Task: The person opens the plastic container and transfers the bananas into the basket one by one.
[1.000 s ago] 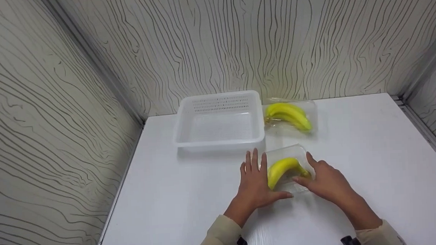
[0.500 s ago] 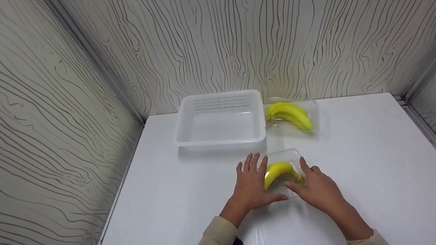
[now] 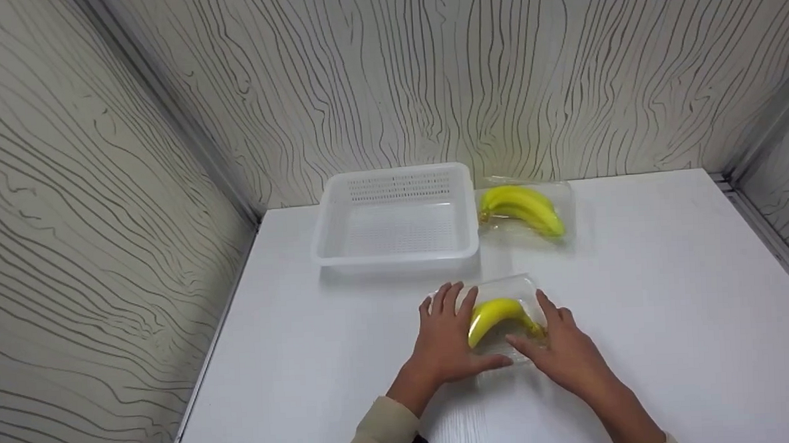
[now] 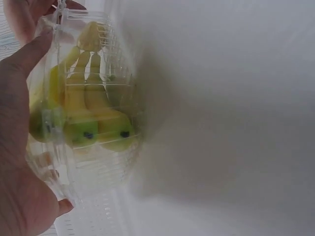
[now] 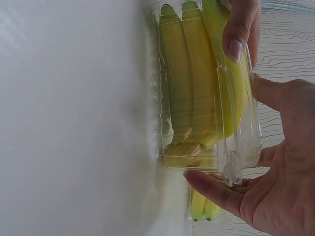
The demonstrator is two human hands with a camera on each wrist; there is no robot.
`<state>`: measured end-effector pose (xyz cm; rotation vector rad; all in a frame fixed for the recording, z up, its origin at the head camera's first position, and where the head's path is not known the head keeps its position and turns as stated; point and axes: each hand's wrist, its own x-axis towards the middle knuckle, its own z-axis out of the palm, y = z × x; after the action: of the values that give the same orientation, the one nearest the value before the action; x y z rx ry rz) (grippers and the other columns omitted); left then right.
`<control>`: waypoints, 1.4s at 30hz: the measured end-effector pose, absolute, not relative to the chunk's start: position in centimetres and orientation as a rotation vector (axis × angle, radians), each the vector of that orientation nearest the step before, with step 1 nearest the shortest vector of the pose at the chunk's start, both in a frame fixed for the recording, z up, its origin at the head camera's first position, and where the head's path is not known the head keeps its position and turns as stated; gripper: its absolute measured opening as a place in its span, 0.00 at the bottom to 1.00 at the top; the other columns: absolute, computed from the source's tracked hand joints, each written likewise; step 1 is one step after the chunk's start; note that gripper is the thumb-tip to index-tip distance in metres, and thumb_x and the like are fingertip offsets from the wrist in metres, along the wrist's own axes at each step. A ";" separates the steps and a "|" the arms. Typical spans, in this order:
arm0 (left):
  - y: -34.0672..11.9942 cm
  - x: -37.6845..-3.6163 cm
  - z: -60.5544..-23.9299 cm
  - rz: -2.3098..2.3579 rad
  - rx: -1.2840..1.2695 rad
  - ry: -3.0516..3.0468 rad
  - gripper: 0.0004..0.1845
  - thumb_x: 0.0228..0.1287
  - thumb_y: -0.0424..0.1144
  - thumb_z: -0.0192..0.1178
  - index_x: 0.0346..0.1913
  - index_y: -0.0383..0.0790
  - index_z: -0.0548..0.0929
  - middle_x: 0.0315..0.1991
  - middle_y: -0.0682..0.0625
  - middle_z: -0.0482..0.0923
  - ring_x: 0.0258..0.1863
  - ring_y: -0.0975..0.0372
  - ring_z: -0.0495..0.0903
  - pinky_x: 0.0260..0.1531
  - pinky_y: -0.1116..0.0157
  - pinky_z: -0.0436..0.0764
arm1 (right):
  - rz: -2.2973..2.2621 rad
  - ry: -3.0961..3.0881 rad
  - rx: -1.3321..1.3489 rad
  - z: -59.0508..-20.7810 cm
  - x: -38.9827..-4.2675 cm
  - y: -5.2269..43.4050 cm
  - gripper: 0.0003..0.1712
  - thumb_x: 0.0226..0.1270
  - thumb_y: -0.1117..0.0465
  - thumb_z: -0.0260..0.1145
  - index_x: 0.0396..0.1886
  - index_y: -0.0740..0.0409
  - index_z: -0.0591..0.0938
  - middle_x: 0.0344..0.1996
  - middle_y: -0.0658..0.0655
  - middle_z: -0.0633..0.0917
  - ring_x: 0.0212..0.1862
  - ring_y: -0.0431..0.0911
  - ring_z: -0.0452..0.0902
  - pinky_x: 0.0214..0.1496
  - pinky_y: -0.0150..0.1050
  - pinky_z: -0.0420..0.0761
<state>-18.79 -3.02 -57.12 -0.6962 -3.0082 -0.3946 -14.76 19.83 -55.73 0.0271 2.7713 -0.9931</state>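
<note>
A clear plastic clamshell box of yellow bananas (image 3: pixel 500 313) sits near the middle of the white table (image 3: pixel 637 291), held between both hands. My left hand (image 3: pixel 445 339) grips its left side, with the thumb along the near edge. My right hand (image 3: pixel 567 354) grips the right side, thumb on the near edge. The left wrist view shows the box (image 4: pixel 91 110) against the left hand (image 4: pixel 17 113). In the right wrist view the right hand (image 5: pixel 278 162) curls round the box (image 5: pixel 197 93). I cannot tell whether the box rests on the table or is just off it.
A white perforated plastic basket (image 3: pixel 396 248) stands behind the hands near the back wall, with nothing in it. To its right lies a second clear box of bananas (image 3: pixel 524 208). Patterned walls close the table at the back and left.
Both hands and the banana box have shifted a little left and toward me. The fingers have closed in tighter on the box's sides.
</note>
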 end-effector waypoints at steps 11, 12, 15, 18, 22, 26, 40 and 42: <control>-3.0 -18.8 -56.8 -0.360 -0.695 -3.009 0.65 0.50 0.88 0.57 0.86 0.56 0.57 0.85 0.50 0.59 0.85 0.53 0.58 0.80 0.41 0.64 | -1.122 2.650 0.061 -56.5 -14.8 20.2 0.66 0.71 0.24 0.61 0.90 0.50 0.39 0.79 0.76 0.60 0.74 0.75 0.71 0.70 0.73 0.75; -3.0 -18.8 -56.8 -0.361 -0.695 -3.011 0.65 0.50 0.88 0.57 0.86 0.56 0.57 0.85 0.50 0.59 0.85 0.53 0.58 0.80 0.41 0.64 | -1.124 2.646 0.065 -56.4 -14.8 20.2 0.66 0.71 0.23 0.61 0.90 0.49 0.39 0.80 0.75 0.60 0.75 0.75 0.70 0.70 0.73 0.75; -3.0 -18.8 -56.7 -0.372 -0.685 -3.016 0.65 0.49 0.88 0.57 0.86 0.57 0.57 0.85 0.50 0.59 0.85 0.53 0.58 0.80 0.40 0.63 | -1.131 2.634 0.073 -56.4 -14.9 20.1 0.66 0.71 0.23 0.61 0.90 0.48 0.38 0.81 0.75 0.58 0.76 0.75 0.69 0.71 0.74 0.74; -2.9 -18.8 -56.8 -0.378 -0.676 -3.017 0.65 0.49 0.88 0.57 0.86 0.57 0.57 0.85 0.51 0.58 0.85 0.53 0.58 0.81 0.40 0.63 | -1.139 2.620 0.087 -56.4 -14.8 20.1 0.66 0.70 0.22 0.61 0.90 0.46 0.38 0.82 0.74 0.57 0.77 0.75 0.67 0.72 0.74 0.73; -2.9 -18.8 -57.0 -0.373 -0.675 -3.019 0.65 0.49 0.89 0.56 0.86 0.58 0.56 0.85 0.51 0.58 0.85 0.53 0.57 0.80 0.40 0.63 | -1.141 2.615 0.083 -56.6 -14.7 20.1 0.66 0.71 0.22 0.60 0.90 0.46 0.37 0.82 0.74 0.57 0.78 0.76 0.65 0.72 0.75 0.72; -2.9 -18.8 -56.9 -0.386 -0.676 -3.013 0.65 0.49 0.88 0.57 0.86 0.57 0.57 0.85 0.50 0.59 0.85 0.53 0.58 0.80 0.41 0.63 | -1.153 2.631 0.061 -56.8 -14.7 20.2 0.65 0.72 0.24 0.60 0.90 0.48 0.37 0.80 0.75 0.60 0.79 0.76 0.63 0.73 0.76 0.70; -2.9 -18.7 -57.1 -0.397 -0.670 -3.013 0.65 0.49 0.89 0.56 0.86 0.56 0.59 0.85 0.50 0.59 0.85 0.52 0.58 0.80 0.40 0.63 | -1.161 2.630 0.058 -56.9 -14.6 20.3 0.64 0.73 0.23 0.58 0.90 0.45 0.37 0.81 0.74 0.61 0.79 0.74 0.65 0.74 0.75 0.70; -2.8 -18.8 -57.1 -0.394 -0.670 -3.015 0.65 0.49 0.89 0.56 0.86 0.55 0.59 0.85 0.50 0.59 0.85 0.52 0.58 0.81 0.40 0.63 | -1.167 2.623 0.064 -56.9 -14.6 20.3 0.64 0.73 0.23 0.58 0.90 0.45 0.36 0.81 0.74 0.60 0.79 0.74 0.64 0.74 0.76 0.69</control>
<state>-18.76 -2.79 -57.12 -0.6704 -3.0149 -0.3936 -14.62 20.29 -56.88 0.0642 2.6229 -1.1670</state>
